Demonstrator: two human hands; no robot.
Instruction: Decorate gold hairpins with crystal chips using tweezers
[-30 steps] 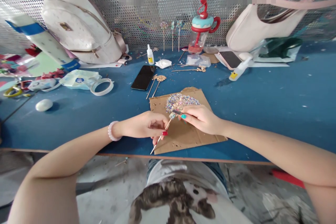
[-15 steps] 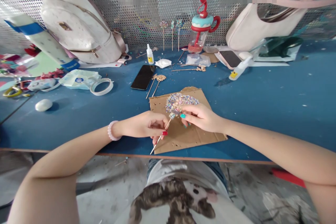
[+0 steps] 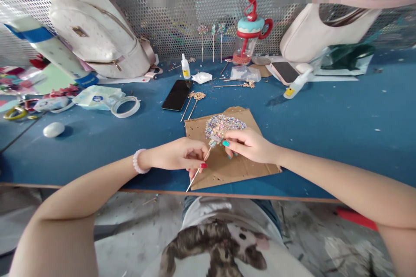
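Observation:
My left hand [image 3: 186, 154] is closed round the thin shaft of a hair stick [image 3: 208, 156], which slants up to the right. Its small sparkly head [image 3: 212, 143] lies just over a piece of cardboard [image 3: 234, 171]. Fingertips of my right hand [image 3: 248, 143] are pinched together right beside that head; whatever is between them is too small to make out. Behind the head, a pile of shiny multicoloured rhinestones [image 3: 224, 123] is spread on the cardboard.
Hair sticks with openwork heads [image 3: 199, 96], a black phone [image 3: 177, 95] and a glue bottle [image 3: 185, 67] lie or stand beyond the cardboard. A tape roll [image 3: 125, 107] is at left. Another glue bottle [image 3: 294, 88] leans at right. Bags and a cup [image 3: 248, 39] line the mesh wall.
The hair stick's head and my right fingertips have shifted very slightly. Both hands otherwise keep the same place and grip.

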